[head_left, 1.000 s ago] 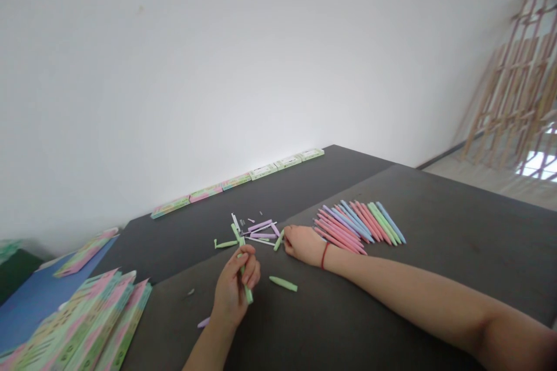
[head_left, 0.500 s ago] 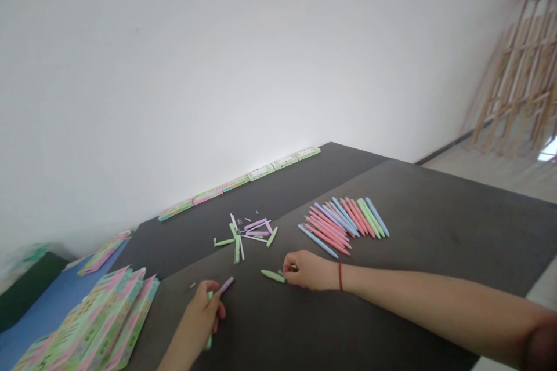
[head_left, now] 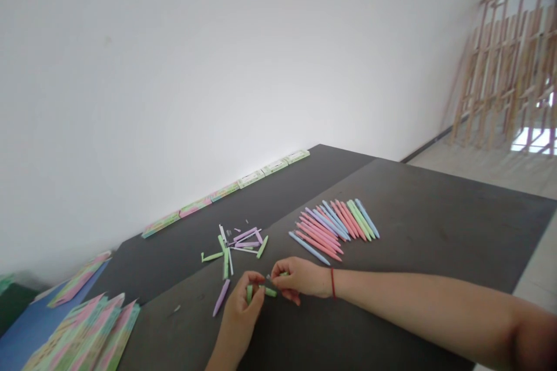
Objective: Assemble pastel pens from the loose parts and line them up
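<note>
My left hand (head_left: 243, 302) is closed around green pen parts (head_left: 270, 292), one sticking out between thumb and fingers towards the right. Close beside it, my right hand (head_left: 298, 277) pinches a small green piece (head_left: 284, 273), mostly covered by the fingers. A tiny greyish clear piece (head_left: 268, 277) shows at its fingertips. On the table just left of my left hand lies a purple pen barrel (head_left: 221, 298). Beyond the hands is a loose pile of green pen parts (head_left: 225, 264), purple pen parts (head_left: 247, 244) and thin white refills (head_left: 231, 261).
Pink, blue, purple and green pens (head_left: 322, 232) lie side by side on the dark table (head_left: 418, 232). Flat printed packs (head_left: 195, 207) line the wall. More printed packs (head_left: 87, 330) overlap at the lower left, near a blue surface (head_left: 21, 327). Wooden racks (head_left: 505, 69) stand far right.
My left hand has moved right, towards my right hand. The purple barrel it held now lies on the table. The green barrel that lay by my right hand appears to be in my left hand.
</note>
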`<action>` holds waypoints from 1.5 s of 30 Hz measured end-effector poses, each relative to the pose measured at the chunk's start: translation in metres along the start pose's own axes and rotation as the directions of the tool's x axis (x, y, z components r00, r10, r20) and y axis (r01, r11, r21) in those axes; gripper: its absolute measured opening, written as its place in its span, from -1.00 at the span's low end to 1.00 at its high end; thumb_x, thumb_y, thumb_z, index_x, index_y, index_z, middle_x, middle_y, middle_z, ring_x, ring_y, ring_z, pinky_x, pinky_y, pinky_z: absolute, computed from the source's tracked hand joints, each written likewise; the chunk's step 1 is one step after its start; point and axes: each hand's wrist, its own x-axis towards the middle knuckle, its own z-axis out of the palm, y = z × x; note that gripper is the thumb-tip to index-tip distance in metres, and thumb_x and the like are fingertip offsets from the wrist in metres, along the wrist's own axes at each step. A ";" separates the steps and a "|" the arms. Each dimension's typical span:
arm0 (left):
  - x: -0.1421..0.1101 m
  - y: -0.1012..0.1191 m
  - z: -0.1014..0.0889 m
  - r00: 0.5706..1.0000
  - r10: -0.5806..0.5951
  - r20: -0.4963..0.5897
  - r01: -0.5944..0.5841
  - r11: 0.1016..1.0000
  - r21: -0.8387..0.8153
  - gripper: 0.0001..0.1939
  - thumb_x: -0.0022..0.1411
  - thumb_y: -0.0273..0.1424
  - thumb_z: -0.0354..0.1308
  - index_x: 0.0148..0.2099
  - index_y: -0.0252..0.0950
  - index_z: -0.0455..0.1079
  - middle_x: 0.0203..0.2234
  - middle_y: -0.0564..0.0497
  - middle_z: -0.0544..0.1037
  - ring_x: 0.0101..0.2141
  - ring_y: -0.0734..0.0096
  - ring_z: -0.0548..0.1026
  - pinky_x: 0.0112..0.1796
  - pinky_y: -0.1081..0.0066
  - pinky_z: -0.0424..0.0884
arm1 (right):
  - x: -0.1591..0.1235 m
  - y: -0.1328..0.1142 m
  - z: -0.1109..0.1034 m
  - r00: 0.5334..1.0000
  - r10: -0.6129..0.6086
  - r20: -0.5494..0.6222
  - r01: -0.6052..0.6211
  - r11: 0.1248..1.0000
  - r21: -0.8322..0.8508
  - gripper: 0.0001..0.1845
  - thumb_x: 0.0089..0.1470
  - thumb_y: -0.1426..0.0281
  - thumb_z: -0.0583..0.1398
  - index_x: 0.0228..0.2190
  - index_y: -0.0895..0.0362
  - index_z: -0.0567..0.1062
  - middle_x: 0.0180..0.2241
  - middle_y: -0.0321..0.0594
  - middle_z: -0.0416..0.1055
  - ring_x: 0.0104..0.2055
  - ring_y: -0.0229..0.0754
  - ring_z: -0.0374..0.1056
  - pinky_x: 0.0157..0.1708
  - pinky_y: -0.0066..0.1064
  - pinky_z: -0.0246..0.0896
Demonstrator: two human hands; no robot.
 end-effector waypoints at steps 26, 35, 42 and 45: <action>-0.001 0.020 -0.001 0.969 0.236 -0.073 -0.211 0.943 0.257 -0.86 0.09 -0.27 0.09 -0.41 -0.23 0.31 -0.64 0.17 0.34 -0.60 0.45 0.30 -0.53 0.47 0.19 | -0.024 -0.010 0.015 0.964 -0.265 0.027 0.265 0.943 -0.199 -0.72 0.11 0.53 -0.10 -0.26 0.22 0.37 -0.51 -0.35 0.26 -0.67 -0.45 0.15 -0.71 -0.62 0.10; -0.005 0.016 0.008 0.979 0.199 0.037 -0.201 0.978 0.062 -0.84 0.16 -0.26 0.05 -0.34 -0.25 0.28 -0.61 0.18 0.37 -0.68 0.58 0.24 -0.63 0.55 0.16 | -0.008 -0.006 0.004 0.947 -0.299 -0.115 0.294 0.954 -0.060 -0.53 0.05 0.52 0.01 0.04 0.18 0.14 -0.46 -0.36 0.34 -0.64 -0.42 0.17 -0.73 -0.61 0.10; -0.005 0.017 0.009 0.986 0.156 0.052 -0.153 0.986 -0.073 -0.78 0.19 -0.19 0.02 -0.28 -0.25 0.29 -0.61 0.19 0.34 -0.72 0.63 0.13 -0.70 0.59 0.07 | -0.028 -0.030 -0.004 0.962 -0.261 -0.075 0.227 0.925 -0.304 -0.85 0.01 0.47 0.09 -0.32 0.21 0.41 -0.47 -0.30 0.40 -0.60 -0.43 0.14 -0.67 -0.62 0.04; -0.005 0.016 0.008 0.987 0.149 0.054 -0.143 0.984 -0.108 -0.78 0.20 -0.20 0.01 -0.27 -0.25 0.28 -0.56 0.17 0.37 -0.70 0.64 0.14 -0.71 0.60 0.08 | -0.032 -0.033 -0.005 0.950 -0.306 -0.065 0.260 0.888 -0.379 -0.76 0.05 0.49 0.06 -0.20 0.18 0.41 -0.48 -0.33 0.38 -0.59 -0.42 0.13 -0.62 -0.60 0.04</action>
